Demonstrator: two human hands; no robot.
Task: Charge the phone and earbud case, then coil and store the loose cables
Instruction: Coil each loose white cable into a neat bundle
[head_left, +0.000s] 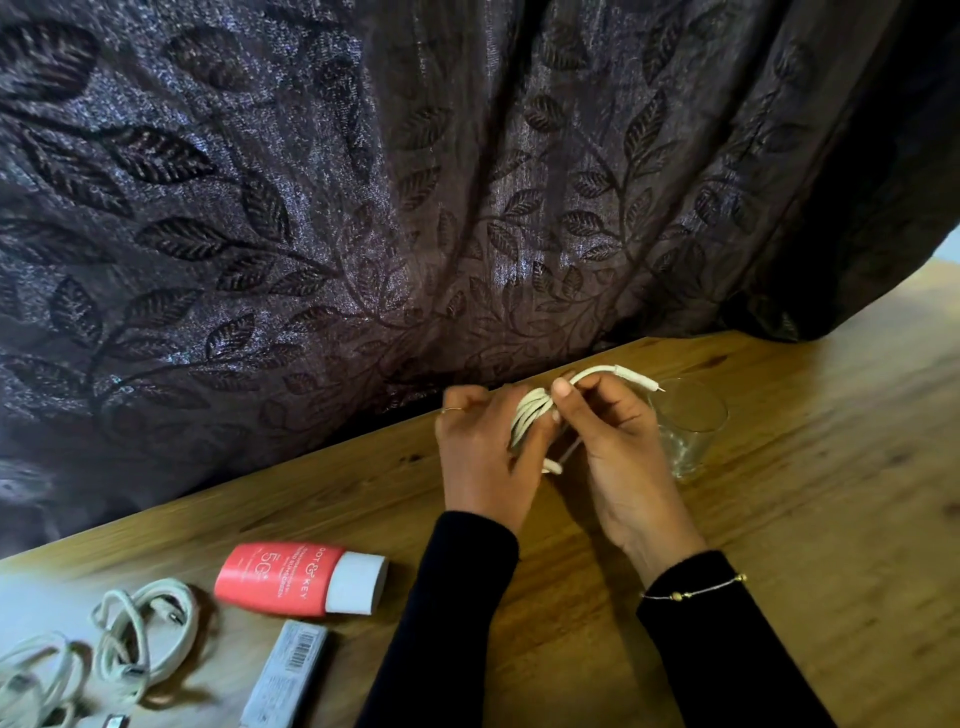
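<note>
Both hands hold a white cable above the wooden table. My left hand grips the bundled loops of the cable. My right hand pinches the free end between thumb and fingers, and the end arches up to a plug pointing right. Two more white cables lie loosely coiled at the table's near left corner, one beside the other. No phone or earbud case is in view.
A clear drinking glass stands just behind my right hand. A red sunscreen tube with a white cap and a grey barcoded tube lie at the near left. A dark leaf-patterned curtain hangs along the table's far edge.
</note>
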